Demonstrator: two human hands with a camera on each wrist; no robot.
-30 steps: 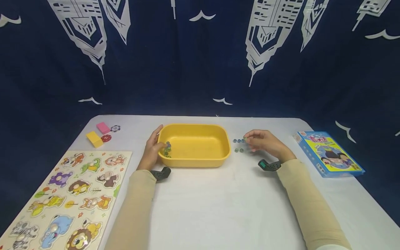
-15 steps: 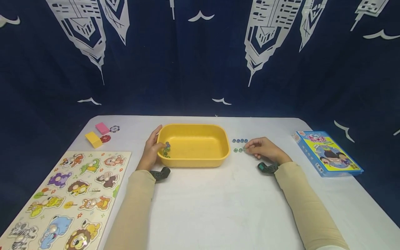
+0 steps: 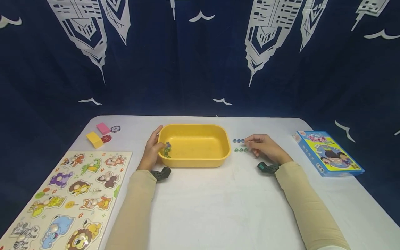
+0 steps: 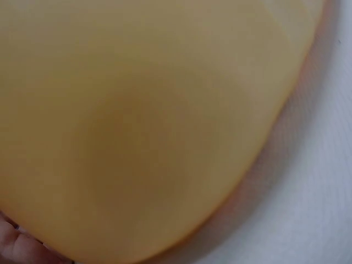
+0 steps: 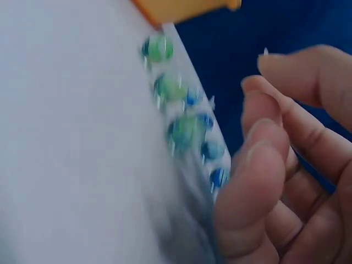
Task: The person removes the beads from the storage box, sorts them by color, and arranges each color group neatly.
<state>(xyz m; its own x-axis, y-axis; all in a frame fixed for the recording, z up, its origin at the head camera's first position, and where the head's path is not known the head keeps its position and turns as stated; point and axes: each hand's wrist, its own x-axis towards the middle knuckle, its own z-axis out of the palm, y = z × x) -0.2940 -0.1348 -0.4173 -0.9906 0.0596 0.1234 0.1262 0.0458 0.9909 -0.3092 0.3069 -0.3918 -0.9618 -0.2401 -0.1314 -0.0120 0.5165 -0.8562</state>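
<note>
My left hand (image 3: 151, 150) grips the left end of a yellow basin (image 3: 193, 162), its thumb over the rim. Beside that thumb, several glass marbles (image 3: 167, 149) lie inside the basin. To the basin's right, a row of blue marbles (image 3: 239, 140) stands behind a row of three green marbles (image 3: 241, 150). My right hand (image 3: 264, 146) hovers at the right end of both rows, partly covering the blue one. In the right wrist view, a gap separates thumb and index finger (image 5: 264, 88), with nothing between them. Basin wall (image 4: 137, 137) fills most of the left wrist view.
A wooden animal puzzle board (image 3: 78, 194) lies at the left. Behind it are a yellow block (image 3: 94, 139), a pink block (image 3: 103, 128), a red chip (image 3: 106, 138) and a black-and-white chip (image 3: 115, 128). A blue game box (image 3: 328, 152) lies at the right edge.
My right hand took a green marble from its fingertips to the right end of the green row and released it, then shifted slightly back. My left hand and the basin stayed put.
</note>
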